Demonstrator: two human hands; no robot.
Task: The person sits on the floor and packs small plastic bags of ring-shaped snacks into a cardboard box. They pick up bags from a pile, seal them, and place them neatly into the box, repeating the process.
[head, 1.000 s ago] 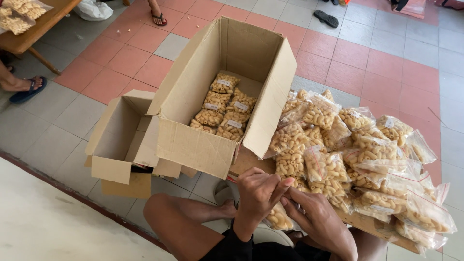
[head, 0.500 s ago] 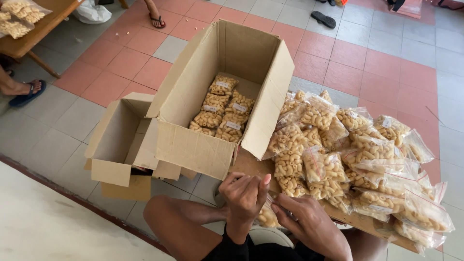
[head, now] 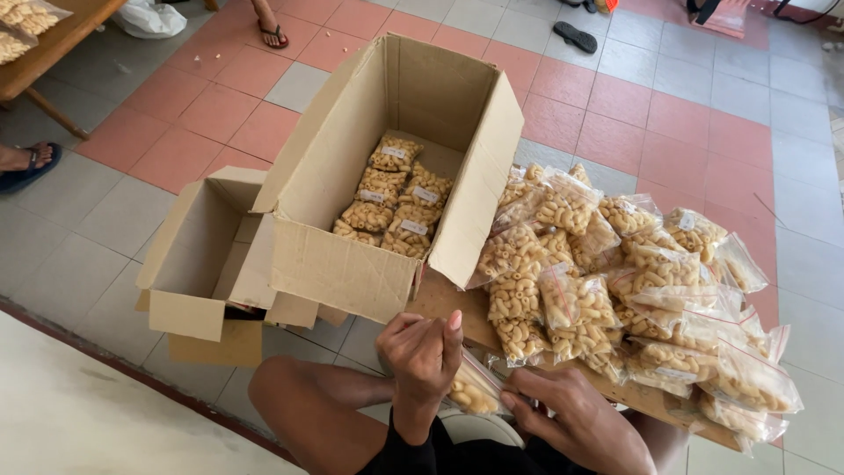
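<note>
My left hand point(head: 422, 356) and my right hand point(head: 571, 413) both pinch a small clear bag of curled yellow snacks point(head: 473, 393), held over my lap at the near edge of a wooden board point(head: 448, 299). The left fingers grip the bag's top left, the right fingers its right end. Just beyond lies a pile of several filled snack bags point(head: 615, 281) on the board. A large open cardboard box point(head: 352, 264) stands to the left with several labelled bags point(head: 391, 198) laid on its bottom.
A smaller open cardboard box point(head: 189, 255) sits left of the big one on the tiled floor. A wooden table point(head: 44, 53) with more bags is at far left. Other people's sandalled feet point(head: 26, 163) and a loose sandal point(head: 576, 37) lie beyond.
Both hands have drawn slightly apart and toward me, so more of the bag shows between them. The view has shifted a little right and down.
</note>
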